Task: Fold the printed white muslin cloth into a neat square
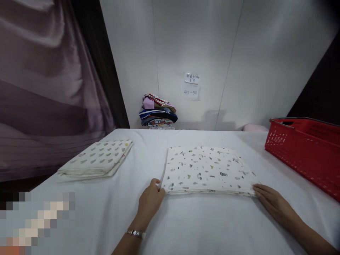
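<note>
A folded white cloth (207, 170) with small scattered prints lies flat in the middle of the white table (186, 226). My left hand (150, 200) touches its near left corner, fingers curled on the edge. My right hand (273, 202) rests at its near right corner with fingers stretched out flat against the edge. A second folded cloth (97, 159) with leaf-like prints lies at the left of the table, away from both hands.
A red plastic basket (305, 152) stands at the right edge of the table. A pile of coloured folded clothes (158, 111) sits against the back wall, under paper notes (191, 85). A purple curtain (47, 81) hangs on the left.
</note>
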A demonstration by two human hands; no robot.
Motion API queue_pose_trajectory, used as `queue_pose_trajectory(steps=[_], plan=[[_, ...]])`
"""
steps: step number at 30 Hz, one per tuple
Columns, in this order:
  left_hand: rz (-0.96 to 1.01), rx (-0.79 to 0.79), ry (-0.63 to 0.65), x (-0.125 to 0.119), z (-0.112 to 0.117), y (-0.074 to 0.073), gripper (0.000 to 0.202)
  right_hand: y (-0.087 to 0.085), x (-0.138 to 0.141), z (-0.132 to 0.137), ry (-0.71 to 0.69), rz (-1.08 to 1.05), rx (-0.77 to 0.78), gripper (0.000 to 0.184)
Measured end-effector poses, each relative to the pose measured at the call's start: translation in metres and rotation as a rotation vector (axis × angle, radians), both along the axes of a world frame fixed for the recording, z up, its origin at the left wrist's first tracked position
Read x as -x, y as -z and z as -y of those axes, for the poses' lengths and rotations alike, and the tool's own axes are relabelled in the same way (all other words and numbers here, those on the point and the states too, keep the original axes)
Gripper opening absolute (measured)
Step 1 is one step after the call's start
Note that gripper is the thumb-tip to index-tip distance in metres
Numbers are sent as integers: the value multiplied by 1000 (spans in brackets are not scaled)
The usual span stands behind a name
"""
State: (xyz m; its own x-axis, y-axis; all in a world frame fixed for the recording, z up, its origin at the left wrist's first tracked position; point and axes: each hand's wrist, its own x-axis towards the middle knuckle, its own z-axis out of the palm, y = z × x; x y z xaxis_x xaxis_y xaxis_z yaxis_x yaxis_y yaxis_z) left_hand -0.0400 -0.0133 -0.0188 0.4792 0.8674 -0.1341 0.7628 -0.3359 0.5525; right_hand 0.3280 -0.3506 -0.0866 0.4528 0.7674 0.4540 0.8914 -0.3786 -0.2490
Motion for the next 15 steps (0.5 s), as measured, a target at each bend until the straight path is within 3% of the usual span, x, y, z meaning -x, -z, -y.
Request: queue_pose_trajectory(steps=[4, 8, 12, 15], plan=[[-108, -59, 33, -4, 5, -5, 30, -3, 5, -7, 38, -33, -23, 41], [-180, -21, 62, -4, 2, -7, 34, -9, -3, -17, 13, -31, -41, 41], [-173, 33, 90, -7, -22, -15, 39, -22, -21, -37, -16, -113, -11, 40], [-158, -44, 74, -25, -53, -21, 48, -32, -37, -65, 10, -229, 7, 40]])
